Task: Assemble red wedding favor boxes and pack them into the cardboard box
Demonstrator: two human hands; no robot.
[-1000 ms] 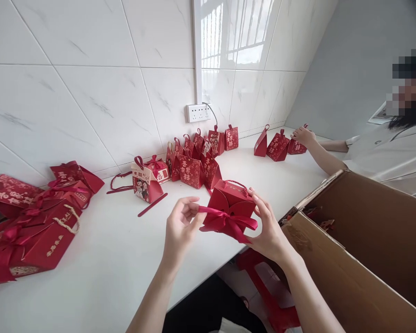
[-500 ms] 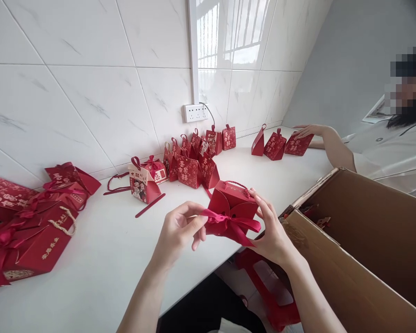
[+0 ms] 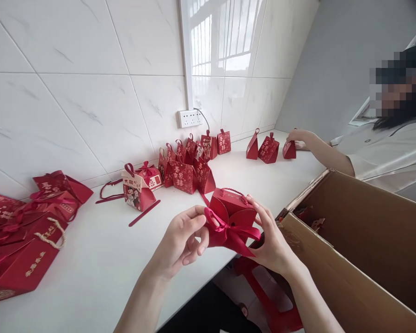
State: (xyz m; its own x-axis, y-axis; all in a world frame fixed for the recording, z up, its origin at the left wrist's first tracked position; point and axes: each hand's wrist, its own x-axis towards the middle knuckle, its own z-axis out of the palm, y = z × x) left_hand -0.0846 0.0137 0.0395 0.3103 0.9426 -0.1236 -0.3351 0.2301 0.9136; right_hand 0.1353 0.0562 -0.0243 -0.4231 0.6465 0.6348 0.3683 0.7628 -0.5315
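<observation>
A small red gift box [image 3: 241,210] with a twisted cord handle is held up in front of me, over the table's near edge. A dark pink ribbon [image 3: 242,232] is tied in a bow across its front. My left hand [image 3: 184,236] pinches the bow's left loop between thumb and fingertips, the other fingers curled loosely. With fingers at the top and thumb below, my right hand [image 3: 272,238] grips the box's right side. Behind the box, several red paper gift boxes with loop handles [image 3: 183,175] stand grouped on the white table [image 3: 100,259].
Larger ribboned red boxes [image 3: 27,249] are piled at left. An open cardboard box [image 3: 364,245] fills the right, above a red plastic stool [image 3: 263,296]. Across the table, a co-worker's hand [image 3: 296,135] holds a small red box. A socket strip [image 3: 190,118] is on the tiled wall.
My left fingers have drawn the left ribbon loop up and open. The co-worker's red box has turned and now stands upright. The view has shifted slightly.
</observation>
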